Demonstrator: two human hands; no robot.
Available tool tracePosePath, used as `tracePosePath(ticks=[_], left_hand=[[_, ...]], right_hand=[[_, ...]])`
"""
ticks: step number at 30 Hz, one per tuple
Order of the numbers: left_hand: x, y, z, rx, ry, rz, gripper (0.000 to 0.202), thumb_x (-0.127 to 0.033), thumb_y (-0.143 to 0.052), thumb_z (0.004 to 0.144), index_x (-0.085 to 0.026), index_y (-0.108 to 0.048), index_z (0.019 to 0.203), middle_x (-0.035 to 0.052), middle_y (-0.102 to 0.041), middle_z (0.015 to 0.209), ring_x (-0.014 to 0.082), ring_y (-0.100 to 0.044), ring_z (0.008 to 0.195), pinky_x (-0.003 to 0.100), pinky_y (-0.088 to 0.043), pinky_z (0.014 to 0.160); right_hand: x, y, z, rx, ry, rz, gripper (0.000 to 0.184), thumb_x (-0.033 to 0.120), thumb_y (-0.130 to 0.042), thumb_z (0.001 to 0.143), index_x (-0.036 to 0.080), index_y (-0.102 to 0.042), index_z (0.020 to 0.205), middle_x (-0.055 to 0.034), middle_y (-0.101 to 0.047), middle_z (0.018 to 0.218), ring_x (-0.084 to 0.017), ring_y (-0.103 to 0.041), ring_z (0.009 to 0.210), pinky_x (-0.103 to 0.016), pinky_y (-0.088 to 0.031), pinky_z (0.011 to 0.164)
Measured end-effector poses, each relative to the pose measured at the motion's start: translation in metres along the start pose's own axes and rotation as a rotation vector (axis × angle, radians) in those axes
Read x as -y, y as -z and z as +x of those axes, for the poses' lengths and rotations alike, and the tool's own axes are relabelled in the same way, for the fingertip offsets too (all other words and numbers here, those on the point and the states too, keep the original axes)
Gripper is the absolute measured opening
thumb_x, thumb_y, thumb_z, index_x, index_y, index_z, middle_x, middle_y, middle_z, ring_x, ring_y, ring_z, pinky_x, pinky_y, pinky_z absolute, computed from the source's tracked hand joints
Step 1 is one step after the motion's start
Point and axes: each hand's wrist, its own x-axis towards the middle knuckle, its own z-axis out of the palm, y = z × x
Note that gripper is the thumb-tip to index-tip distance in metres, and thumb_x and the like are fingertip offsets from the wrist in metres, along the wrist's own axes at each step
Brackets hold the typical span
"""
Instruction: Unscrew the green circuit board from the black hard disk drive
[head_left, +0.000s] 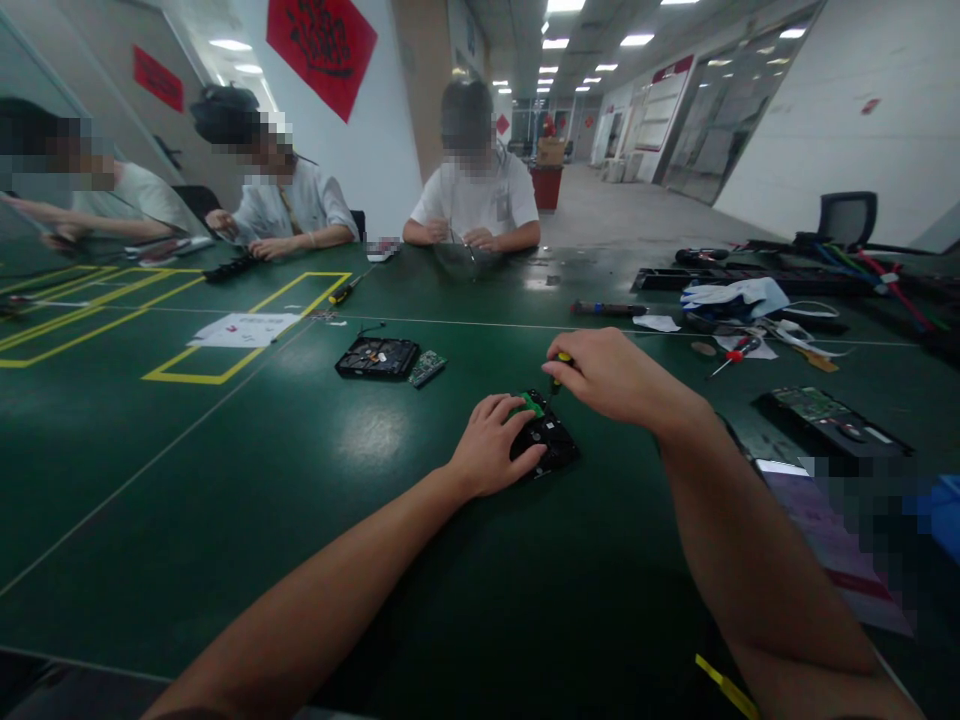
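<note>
A black hard drive [556,440] with a green circuit board [533,403] at its far end lies on the green table in front of me. My left hand [491,445] rests over the drive's left side, gripping it with the fingers toward the far end and the thumb across the near part. Above the far right corner, my right hand [600,375] is closed around the yellow-and-black handle of a screwdriver [556,384]. The screwdriver stands nearly upright, pointing down at the board; whether its tip sits in a screw is too small to tell.
Left of the drive lie an opened black drive casing [377,357] and a loose circuit board [427,368]. Another hard drive [836,420], a red screwdriver [739,353] and white gloves [735,298] are on the right. Several people sit across the table [225,480].
</note>
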Motion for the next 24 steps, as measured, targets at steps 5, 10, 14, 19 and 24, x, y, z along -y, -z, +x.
tracePosePath(ticks=[5,10,14,19,24], left_hand=[[0.0,0.0,0.0,0.033,-0.023,0.004,0.057,-0.057,-0.061,0.099,-0.024,-0.06,0.145,0.0109,-0.059,0.148,0.0347,-0.044,0.144,0.058,-0.032,0.126],[0.002,-0.002,0.0,0.067,-0.009,0.003,0.058,-0.058,-0.06,0.099,-0.028,-0.058,0.149,0.0091,-0.057,0.151,0.036,-0.041,0.147,0.061,-0.031,0.126],[0.003,-0.002,0.0,0.072,-0.024,0.008,0.059,-0.059,-0.057,0.1,-0.027,-0.058,0.15,0.0097,-0.055,0.153,0.0368,-0.039,0.148,0.061,-0.031,0.126],[0.003,-0.003,-0.001,0.068,-0.023,0.007,0.062,-0.059,-0.059,0.1,-0.028,-0.054,0.154,0.0099,-0.054,0.155,0.0378,-0.038,0.148,0.062,-0.031,0.126],[0.004,-0.004,-0.001,0.078,-0.02,-0.004,0.064,-0.058,-0.059,0.1,-0.03,-0.05,0.156,0.0093,-0.053,0.156,0.0382,-0.037,0.149,0.063,-0.03,0.126]], right_hand=[[0.008,-0.001,0.002,-0.005,0.02,-0.025,0.024,0.031,-0.059,0.104,0.014,-0.077,0.102,-0.0138,-0.079,0.1,-0.027,-0.072,0.094,-0.035,-0.046,0.082],[0.012,-0.004,0.002,-0.003,0.04,-0.043,0.025,0.031,-0.058,0.104,0.015,-0.077,0.102,-0.013,-0.078,0.1,-0.026,-0.071,0.094,-0.035,-0.046,0.083],[0.014,-0.006,0.003,-0.003,0.052,-0.04,0.025,0.03,-0.058,0.105,0.014,-0.077,0.106,-0.014,-0.079,0.104,-0.027,-0.071,0.098,-0.036,-0.047,0.085],[0.019,-0.006,0.003,0.017,0.063,-0.055,0.026,0.029,-0.057,0.106,0.011,-0.076,0.109,-0.0159,-0.078,0.108,-0.029,-0.071,0.101,-0.037,-0.048,0.087],[0.023,-0.005,0.002,0.027,0.068,-0.05,0.024,0.029,-0.058,0.106,0.012,-0.075,0.107,-0.015,-0.078,0.106,-0.027,-0.071,0.1,-0.036,-0.048,0.087]])
